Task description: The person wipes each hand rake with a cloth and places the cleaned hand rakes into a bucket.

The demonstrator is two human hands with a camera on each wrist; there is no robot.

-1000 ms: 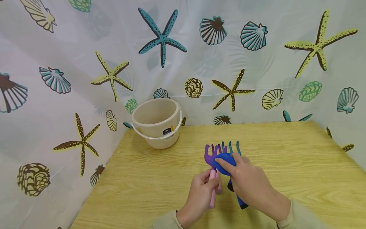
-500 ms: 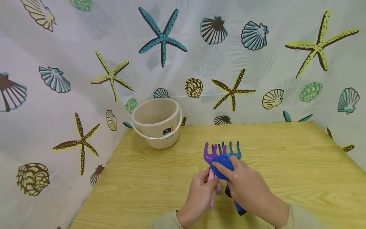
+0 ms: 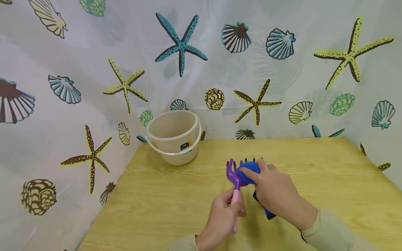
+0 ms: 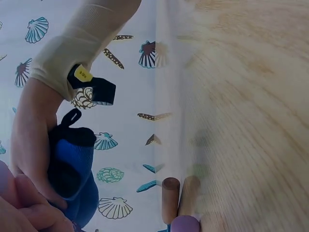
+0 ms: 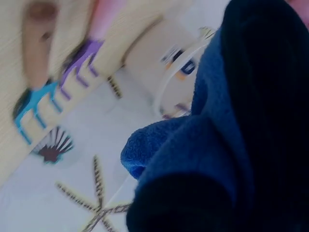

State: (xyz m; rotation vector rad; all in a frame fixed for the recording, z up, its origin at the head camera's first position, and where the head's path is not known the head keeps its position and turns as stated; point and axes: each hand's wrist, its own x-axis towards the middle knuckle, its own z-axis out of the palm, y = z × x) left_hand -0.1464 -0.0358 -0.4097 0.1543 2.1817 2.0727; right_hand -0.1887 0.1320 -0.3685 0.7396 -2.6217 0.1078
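Observation:
My left hand point(image 3: 220, 214) grips the pink handle point(image 3: 236, 197) of a small purple garden fork point(image 3: 235, 177), its tines pointing away from me. My right hand point(image 3: 277, 190) holds a blue cloth point(image 3: 249, 170) with black trim against the right side of the fork's head, hiding some of its tines. The cloth's black-edged end hangs below the right hand. Behind them, a blue rake point(image 5: 41, 104) with a wooden handle and a purple rake point(image 5: 79, 65) with a pink handle lie on the table. In the left wrist view, left fingers point(image 4: 34, 208) show at the lower left corner.
A beige bucket point(image 3: 172, 137) with a white handle stands at the table's back left. Wood-grain table point(image 3: 150, 209) extends around the hands. A white curtain point(image 3: 201, 83) printed with starfish and shells hangs behind and along the sides.
The blue cloth has shifted from the fork's neck up and to the right, onto its head. The fork's neck and left tines now show. The head view has tilted slightly.

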